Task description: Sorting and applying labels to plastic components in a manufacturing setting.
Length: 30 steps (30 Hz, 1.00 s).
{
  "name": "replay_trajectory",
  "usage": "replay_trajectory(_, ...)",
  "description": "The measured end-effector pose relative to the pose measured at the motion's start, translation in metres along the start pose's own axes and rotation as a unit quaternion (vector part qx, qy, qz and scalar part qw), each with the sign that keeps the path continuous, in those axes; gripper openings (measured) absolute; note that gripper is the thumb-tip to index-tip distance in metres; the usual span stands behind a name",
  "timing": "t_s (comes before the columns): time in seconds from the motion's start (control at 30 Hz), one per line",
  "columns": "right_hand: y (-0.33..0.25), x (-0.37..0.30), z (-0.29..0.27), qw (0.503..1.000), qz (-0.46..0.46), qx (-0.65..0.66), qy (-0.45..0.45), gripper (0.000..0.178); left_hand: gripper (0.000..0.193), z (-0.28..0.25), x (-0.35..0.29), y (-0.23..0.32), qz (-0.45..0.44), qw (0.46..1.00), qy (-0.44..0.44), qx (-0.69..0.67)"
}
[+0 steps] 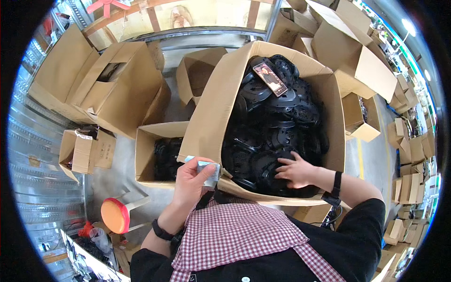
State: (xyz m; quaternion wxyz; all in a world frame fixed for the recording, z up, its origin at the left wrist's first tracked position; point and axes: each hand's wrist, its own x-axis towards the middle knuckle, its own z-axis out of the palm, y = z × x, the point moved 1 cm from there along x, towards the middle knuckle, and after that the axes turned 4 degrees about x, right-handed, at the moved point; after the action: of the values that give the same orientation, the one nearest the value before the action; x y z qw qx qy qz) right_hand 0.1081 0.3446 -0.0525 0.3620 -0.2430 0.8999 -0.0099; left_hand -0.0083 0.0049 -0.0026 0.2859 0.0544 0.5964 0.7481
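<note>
A large open cardboard box [206, 113] stands in front of me, heaped with black molded plastic parts [275, 136], rounded and shell-like. My right hand [297, 172] reaches into its near right part, fingers spread on one of the black parts. At the box's near left edge my left hand [191, 178] pinches a small flat light-blue piece [215, 172] between thumb and fingers; its exact kind is unclear. Near the far end, a phone [270, 80] with a lit screen lies on the heap.
Left of the large box, a smaller carton [145, 157] holds more black parts. An orange stool [115, 215] stands at lower left. Tall cartons [124, 89] fill the far left, and another carton [366, 117] sits on the right. Stacked boxes [329, 37] crowd the far right.
</note>
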Motion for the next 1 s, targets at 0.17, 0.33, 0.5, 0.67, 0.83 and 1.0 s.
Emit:
replay_trajectory(0.17, 0.005, 0.010, -0.077, 0.854, 0.096, 0.456, 0.230, 0.033, 0.014, -0.009, 0.005, 0.014, 0.022, 0.997, -0.023, 0.064)
replay_trajectory(0.33, -0.051, 0.006, -0.109, 0.496, -0.056, 0.799, 0.336, 0.032, 0.014, 0.005, 0.001, 0.005, 0.083, 0.991, -0.020, 0.104)
replay_trajectory(0.5, -0.078, 0.011, -0.120, 0.430, -0.108, 0.826, 0.349, 0.033, 0.015, 0.015, -0.002, 0.011, 0.124, 0.978, -0.016, 0.164)
replay_trajectory(0.67, -0.087, 0.013, -0.115, 0.533, -0.119, 0.759, 0.354, 0.029, 0.017, 0.011, 0.000, 0.011, 0.075, 0.986, 0.008, 0.151)
replay_trajectory(0.83, -0.099, 0.012, -0.119, 0.572, -0.149, 0.722, 0.360, 0.028, 0.019, 0.012, 0.002, 0.012, 0.111, 0.973, 0.022, 0.203)
replay_trajectory(1.0, -0.096, 0.013, -0.115, 0.583, -0.154, 0.708, 0.368, 0.029, 0.021, 0.009, 0.003, 0.012, 0.107, 0.963, 0.050, 0.242)
